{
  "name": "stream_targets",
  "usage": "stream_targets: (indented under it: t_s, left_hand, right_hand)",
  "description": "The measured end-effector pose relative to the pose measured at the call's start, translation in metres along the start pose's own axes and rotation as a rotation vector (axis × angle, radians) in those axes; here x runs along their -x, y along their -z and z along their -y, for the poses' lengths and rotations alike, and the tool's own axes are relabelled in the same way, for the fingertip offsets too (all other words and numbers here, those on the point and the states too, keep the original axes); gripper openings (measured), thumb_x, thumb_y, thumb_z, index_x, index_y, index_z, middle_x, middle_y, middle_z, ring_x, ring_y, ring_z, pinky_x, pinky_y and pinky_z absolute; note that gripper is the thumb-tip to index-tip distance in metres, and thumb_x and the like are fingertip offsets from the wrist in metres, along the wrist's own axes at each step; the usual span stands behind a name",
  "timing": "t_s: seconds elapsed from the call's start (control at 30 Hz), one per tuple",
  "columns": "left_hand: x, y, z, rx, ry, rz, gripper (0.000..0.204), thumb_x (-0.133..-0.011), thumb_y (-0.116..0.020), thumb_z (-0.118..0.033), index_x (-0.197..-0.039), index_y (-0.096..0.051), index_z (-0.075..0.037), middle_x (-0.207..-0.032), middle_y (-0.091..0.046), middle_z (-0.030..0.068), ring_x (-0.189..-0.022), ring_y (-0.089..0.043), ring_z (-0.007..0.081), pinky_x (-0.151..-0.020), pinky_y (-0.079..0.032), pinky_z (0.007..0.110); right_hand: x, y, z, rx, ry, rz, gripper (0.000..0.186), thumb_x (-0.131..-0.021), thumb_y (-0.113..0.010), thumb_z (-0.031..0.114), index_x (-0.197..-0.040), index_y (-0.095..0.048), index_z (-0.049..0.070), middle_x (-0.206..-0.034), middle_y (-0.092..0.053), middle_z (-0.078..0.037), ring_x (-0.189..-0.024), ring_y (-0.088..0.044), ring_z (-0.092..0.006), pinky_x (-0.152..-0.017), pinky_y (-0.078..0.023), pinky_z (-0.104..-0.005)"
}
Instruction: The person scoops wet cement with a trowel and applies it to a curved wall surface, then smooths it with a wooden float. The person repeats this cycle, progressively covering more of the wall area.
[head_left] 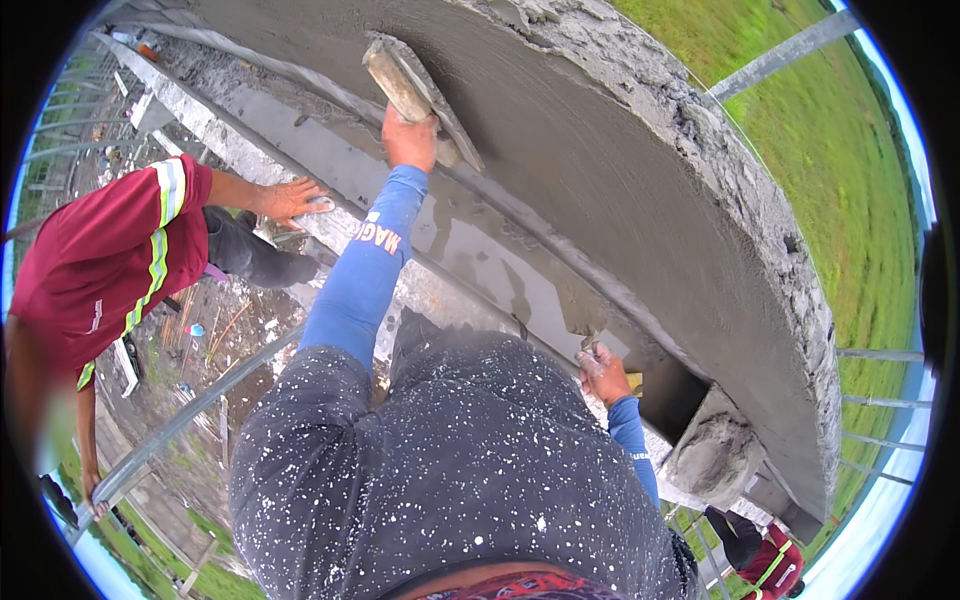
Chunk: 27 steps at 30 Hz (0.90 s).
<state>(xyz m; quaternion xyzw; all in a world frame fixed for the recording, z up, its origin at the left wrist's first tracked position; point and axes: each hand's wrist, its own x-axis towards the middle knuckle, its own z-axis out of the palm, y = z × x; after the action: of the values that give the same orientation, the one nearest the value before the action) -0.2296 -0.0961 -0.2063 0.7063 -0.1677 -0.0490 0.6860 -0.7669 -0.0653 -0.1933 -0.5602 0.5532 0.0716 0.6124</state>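
Gripping a float (405, 80), left fingers (410, 135) smooth the wet cement wall (620, 190); right fingers (603, 375) clasp a trowel (583, 318).

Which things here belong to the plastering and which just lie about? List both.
In use: float in the left hand; trowel in the right hand; wet wall; mortar heap.
Lying about: litter on the ground; scaffold pipe; co-worker's hand on the ledge.

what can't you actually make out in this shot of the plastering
- Left hand: its palm and fingers, wrapped round the float handle, face away from the head view.
- Trowel in the right hand: its handle is buried in the fist.
- Person's legs and footing: blocked by the speckled shirt.
- Wall top: cut off by the picture's edge.
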Motion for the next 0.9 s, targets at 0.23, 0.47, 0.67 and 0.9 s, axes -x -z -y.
stream_targets:
  t_s: [0.23, 0.47, 0.67, 0.9]
  left_hand:
    - [0.173, -0.049, -0.101, 0.029, 0.016, 0.332, 0.043, -0.074, -0.077, -0.003, -0.115, -0.064, 0.001, -0.117, -0.064, 0.0183, -0.110, -0.065, 0.0389, -0.096, -0.052, 0.042]
    - [0.234, -0.034, -0.143, 0.286, 0.028, 0.508, 0.040, -0.084, -0.066, 0.011, -0.123, -0.060, 0.002, -0.120, -0.066, 0.0114, -0.111, -0.066, 0.0264, -0.096, -0.053, 0.038]
    - [0.192, 0.038, -0.105, 0.902, 0.461, 0.465, 0.031, -0.106, -0.062, -0.021, -0.134, -0.058, -0.008, -0.125, -0.067, 0.0084, -0.113, -0.066, 0.0228, -0.095, -0.058, 0.044]
    - [0.115, 0.100, -0.080, 0.823, 0.630, 0.273, 0.034, -0.107, -0.060, -0.027, -0.135, -0.058, -0.008, -0.128, -0.066, 0.0088, -0.116, -0.065, 0.0250, -0.098, -0.057, 0.046]
  right_hand:
    - [0.000, 0.013, -0.022, 0.003, 0.042, 0.013, 0.022, -0.100, -0.069, 0.022, -0.103, -0.061, 0.002, -0.067, -0.061, -0.005, -0.050, -0.057, -0.0142, -0.046, -0.047, -0.0311]
    - [0.014, 0.031, -0.040, -0.033, 0.062, -0.041, 0.020, -0.098, -0.069, 0.018, -0.092, -0.057, 0.004, -0.066, -0.062, -0.007, -0.045, -0.054, -0.0150, -0.042, -0.043, -0.0318]
    - [0.026, 0.038, -0.040, -0.051, 0.091, -0.096, 0.023, -0.100, -0.065, 0.020, -0.086, -0.053, 0.006, -0.064, -0.060, -0.006, -0.046, -0.053, -0.0147, -0.042, -0.043, -0.0308]
    - [0.034, 0.016, 0.027, 0.138, 0.548, -0.215, 0.019, -0.101, -0.065, 0.017, -0.089, -0.053, 0.007, -0.070, -0.060, -0.004, -0.055, -0.056, -0.0125, -0.052, -0.044, -0.0299]
